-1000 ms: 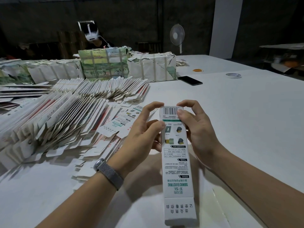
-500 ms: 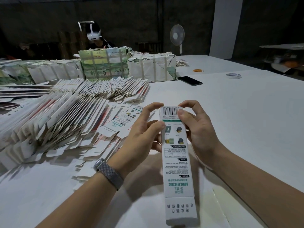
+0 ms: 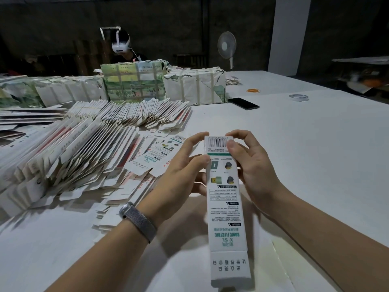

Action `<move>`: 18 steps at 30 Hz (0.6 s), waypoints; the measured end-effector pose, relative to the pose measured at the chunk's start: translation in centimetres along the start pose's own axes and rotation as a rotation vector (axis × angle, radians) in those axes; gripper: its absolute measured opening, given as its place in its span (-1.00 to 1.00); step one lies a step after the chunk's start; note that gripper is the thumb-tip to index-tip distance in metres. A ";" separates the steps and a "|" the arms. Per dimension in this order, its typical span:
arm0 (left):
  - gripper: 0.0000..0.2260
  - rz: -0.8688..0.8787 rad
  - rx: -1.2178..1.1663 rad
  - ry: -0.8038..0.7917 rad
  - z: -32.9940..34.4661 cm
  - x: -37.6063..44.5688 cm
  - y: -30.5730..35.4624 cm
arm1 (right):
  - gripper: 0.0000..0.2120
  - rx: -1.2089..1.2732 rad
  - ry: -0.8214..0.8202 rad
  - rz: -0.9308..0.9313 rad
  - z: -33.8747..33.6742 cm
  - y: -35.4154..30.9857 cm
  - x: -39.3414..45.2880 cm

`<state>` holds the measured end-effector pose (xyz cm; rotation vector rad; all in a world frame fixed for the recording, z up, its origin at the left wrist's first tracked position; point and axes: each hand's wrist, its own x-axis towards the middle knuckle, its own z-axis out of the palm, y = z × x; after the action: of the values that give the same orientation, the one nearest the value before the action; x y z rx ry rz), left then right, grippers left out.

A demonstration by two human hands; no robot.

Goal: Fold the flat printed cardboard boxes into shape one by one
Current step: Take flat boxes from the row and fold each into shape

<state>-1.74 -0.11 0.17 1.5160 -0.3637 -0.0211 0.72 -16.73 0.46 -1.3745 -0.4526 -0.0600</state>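
Dim room, dark back wall, wide white table [image 3: 294, 144] filling the head view. At the far edge, taped bundles [image 3: 134, 83] of printed stock, a standing fan [image 3: 227, 45] behind them, and another person [image 3: 122, 46] partly hidden by the bundles. On the table's right part, well apart from the hands: a dark phone [image 3: 243, 103], a tape roll [image 3: 299, 97], an orange ring-shaped item [image 3: 253, 90] too small to identify. To the left, fanned rows of flat printed boxes [image 3: 73, 148], spilling toward the left wrist and its grey watch band [image 3: 137, 221].

Near centre, a long narrow box [image 3: 226, 207], already formed into shape, held above the table with the barcode end pointing away. Left hand [image 3: 185, 171] curled round the box's left side, thumb pressed on the left edge. Right hand [image 3: 252, 165] pinching the far end, thumb on the barcode, index finger hooked over the top. Box's far end hidden behind the fingertips.
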 end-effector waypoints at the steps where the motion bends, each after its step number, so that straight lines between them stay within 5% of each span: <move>1: -0.61 -0.013 0.000 -0.005 -0.1 0.0 0.0 | -0.94 -0.006 0.003 0.004 0.0 0.0 0.0; 14: -0.63 0.010 -0.035 0.021 0.2 0.3 -0.3 | -0.89 -0.017 0.074 0.019 0.1 0.3 0.3; 18: -0.65 0.081 -0.010 0.107 0.1 0.3 -0.4 | -0.79 -0.240 0.133 0.000 -0.5 0.4 0.5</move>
<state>-1.37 -0.30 -0.12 1.4852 -0.3381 0.1215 1.46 -17.00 0.25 -1.5950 -0.3413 -0.2100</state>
